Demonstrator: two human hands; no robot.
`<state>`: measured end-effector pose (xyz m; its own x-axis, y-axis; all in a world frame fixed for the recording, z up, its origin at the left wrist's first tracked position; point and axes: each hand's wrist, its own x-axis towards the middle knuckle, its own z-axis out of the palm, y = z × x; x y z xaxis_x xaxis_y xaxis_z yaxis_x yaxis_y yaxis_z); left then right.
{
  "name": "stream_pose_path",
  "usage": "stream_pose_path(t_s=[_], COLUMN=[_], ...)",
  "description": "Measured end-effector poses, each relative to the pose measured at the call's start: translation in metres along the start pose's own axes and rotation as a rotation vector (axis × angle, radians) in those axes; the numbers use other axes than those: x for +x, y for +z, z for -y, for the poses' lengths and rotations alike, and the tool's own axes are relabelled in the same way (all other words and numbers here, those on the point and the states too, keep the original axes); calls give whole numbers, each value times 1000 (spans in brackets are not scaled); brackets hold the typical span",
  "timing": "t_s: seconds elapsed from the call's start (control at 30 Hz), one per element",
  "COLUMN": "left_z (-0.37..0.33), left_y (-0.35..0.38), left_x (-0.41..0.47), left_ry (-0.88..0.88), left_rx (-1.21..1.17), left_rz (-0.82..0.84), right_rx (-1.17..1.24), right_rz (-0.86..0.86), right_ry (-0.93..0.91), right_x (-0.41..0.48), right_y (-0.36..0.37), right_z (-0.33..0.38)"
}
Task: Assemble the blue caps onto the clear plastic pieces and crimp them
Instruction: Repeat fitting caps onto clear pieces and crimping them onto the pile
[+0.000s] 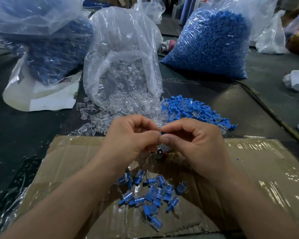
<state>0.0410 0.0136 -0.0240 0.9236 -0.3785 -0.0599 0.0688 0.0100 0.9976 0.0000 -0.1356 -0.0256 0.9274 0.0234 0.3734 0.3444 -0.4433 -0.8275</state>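
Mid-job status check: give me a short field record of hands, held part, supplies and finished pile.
left hand: pinches the blue cap at its fingertips
right hand: pinches the same cap from the other side
clear piece in hands: cannot tell, fingers hide it
loose blue caps: heap beyond the right hand
clear pieces: spilling from the open clear bag
assembled pieces: scattered on the cardboard, below the hands
bag of blue caps: far right, well filled

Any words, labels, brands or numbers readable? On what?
No readable text anywhere.
Taped brown cardboard sheet: blank.
Clear plastic bag of blue caps, clear plastic bag of clear pieces: no print.
The small blue cap pinched by left hand and right hand: too small to tell.
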Motion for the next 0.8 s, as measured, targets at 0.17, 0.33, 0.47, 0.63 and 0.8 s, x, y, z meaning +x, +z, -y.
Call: stream_pose_path(t_s=[0.17, 0.33, 0.47, 0.63, 0.8], left_z=[1, 0, 0, 0, -1], left_y=[-4, -7, -8, -10, -9], left_x=[1, 2, 3, 4, 4], left_ry=[-70, -86, -102, -129, -136], left_rx=[-114, -158, -187, -188, -160], left_rz=[43, 119, 136, 151, 158], right_rx=[13, 72, -6, -173, -251], right_rz=[35, -20, -29, -7, 23], right_ry=[10, -9, -102, -262, -355], right_x=[0, -2, 0, 2, 2], right_y=[1, 1, 1, -3, -6], right_z=[-4, -7, -7, -9, -10])
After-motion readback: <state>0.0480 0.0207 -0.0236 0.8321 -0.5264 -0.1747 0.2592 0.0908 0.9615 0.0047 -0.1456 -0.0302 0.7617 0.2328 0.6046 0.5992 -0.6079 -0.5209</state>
